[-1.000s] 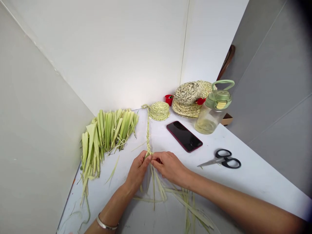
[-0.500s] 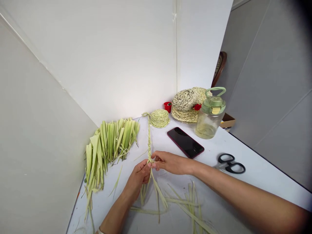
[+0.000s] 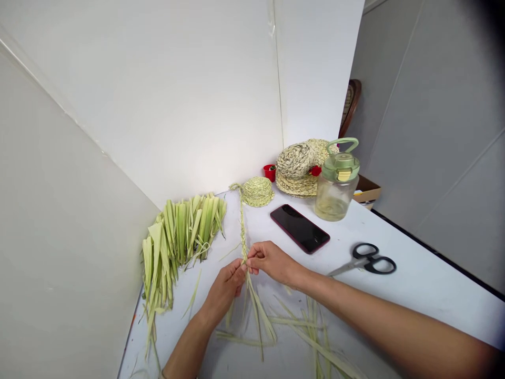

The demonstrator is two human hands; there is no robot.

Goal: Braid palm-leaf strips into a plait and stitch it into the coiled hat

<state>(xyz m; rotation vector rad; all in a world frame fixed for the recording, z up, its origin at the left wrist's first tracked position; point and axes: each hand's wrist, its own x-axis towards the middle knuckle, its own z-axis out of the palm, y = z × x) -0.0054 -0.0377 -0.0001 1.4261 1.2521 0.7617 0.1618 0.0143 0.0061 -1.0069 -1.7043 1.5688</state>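
Observation:
My left hand (image 3: 224,288) and my right hand (image 3: 270,262) pinch the working end of a narrow green-and-straw plaited palm-leaf braid (image 3: 242,226) from either side. The fingers hide the plaiting point. Loose pale green leaf strands (image 3: 272,326) fan out below my hands across the white table (image 3: 410,295). The braid runs up to a small coil of finished plait (image 3: 257,191). To the left of my left hand lies a bundle of split green leaves (image 3: 179,245), not touched by either hand.
Behind my right hand lie a black phone (image 3: 300,228) and black-handled scissors (image 3: 365,260). Further back stand a clear bottle with a green lid (image 3: 336,189), a woven straw piece (image 3: 298,168), a red cup (image 3: 270,172) and a cardboard box (image 3: 366,192). White walls close the left and back.
The whole view has shifted slightly as my head moved. Both hands stay on the braid's end, with my right hand's fingers shifting a little on the strands.

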